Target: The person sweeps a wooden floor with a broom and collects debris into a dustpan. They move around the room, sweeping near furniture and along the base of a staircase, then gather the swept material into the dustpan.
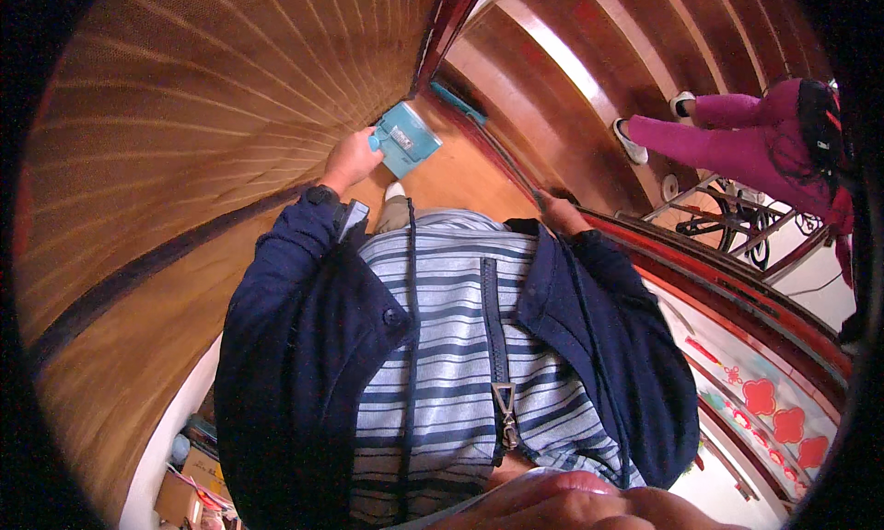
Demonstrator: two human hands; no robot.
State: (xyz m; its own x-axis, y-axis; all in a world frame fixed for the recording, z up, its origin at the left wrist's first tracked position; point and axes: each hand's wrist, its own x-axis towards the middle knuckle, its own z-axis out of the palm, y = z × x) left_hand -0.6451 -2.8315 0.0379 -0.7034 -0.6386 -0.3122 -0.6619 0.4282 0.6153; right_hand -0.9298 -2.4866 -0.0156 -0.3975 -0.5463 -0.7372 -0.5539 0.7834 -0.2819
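My left hand [352,160] is closed around the handle of a light blue plastic dustpan [423,142], which bears a label and is held over the wooden floor. In my right hand [565,216] is the upper end of a long dark handle [507,155]. This handle slants away to a narrow teal head [457,103], probably a broom's, low beside the bottom stair. Its bristles cannot be made out. The dustpan and the teal head are apart.
Wooden stairs [545,74] rise at the upper right, where a person in magenta trousers [732,140] stands. A bicycle [756,236] shows behind a railing [680,198]. Ribbed brown fabric [207,109] covers the left side. Cardboard boxes [178,499] lie at lower left.
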